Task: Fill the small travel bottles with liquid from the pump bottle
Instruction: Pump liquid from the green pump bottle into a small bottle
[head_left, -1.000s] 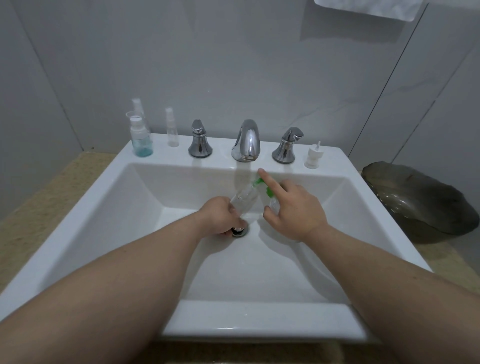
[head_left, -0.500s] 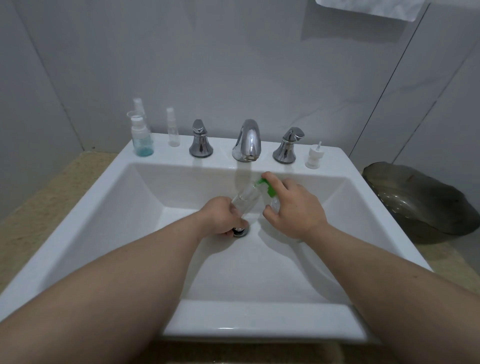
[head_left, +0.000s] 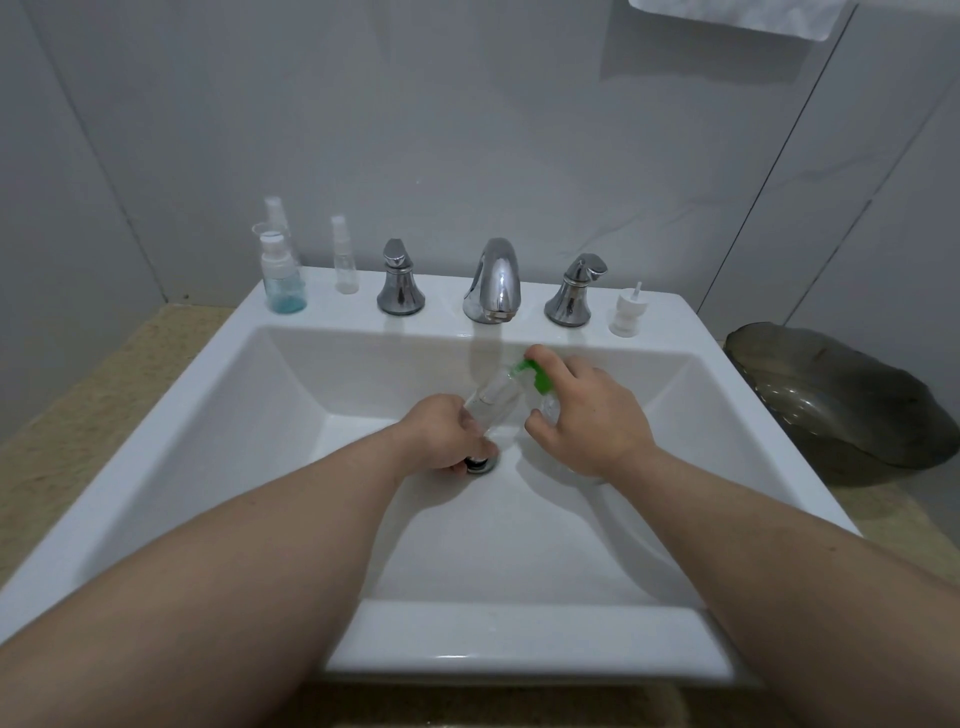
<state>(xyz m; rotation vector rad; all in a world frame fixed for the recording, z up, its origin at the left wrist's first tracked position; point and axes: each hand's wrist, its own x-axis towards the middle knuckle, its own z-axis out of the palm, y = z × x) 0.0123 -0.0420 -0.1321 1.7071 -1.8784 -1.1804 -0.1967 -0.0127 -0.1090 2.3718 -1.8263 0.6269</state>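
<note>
Over the drain (head_left: 480, 464) at the basin's centre, the left hand (head_left: 441, 434) grips a clear travel bottle (head_left: 491, 402) by its lower half. The bottle is tilted so its mouth points toward one o'clock, right at the green spout of the pump bottle (head_left: 535, 375). The right hand (head_left: 592, 421) wraps the pump bottle's clear body, index finger bent over the pump head, apparently placed to press. Working inside the white sink (head_left: 519, 649) likely keeps drips contained. On the ledge at eleven o'clock stand a spray bottle (head_left: 283, 283) holding blue liquid and a slim clear sprayer (head_left: 345, 260). At one o'clock, past the chrome faucet (head_left: 493, 280), stands a loose white spray cap (head_left: 628, 312), probably this bottle's.
</note>
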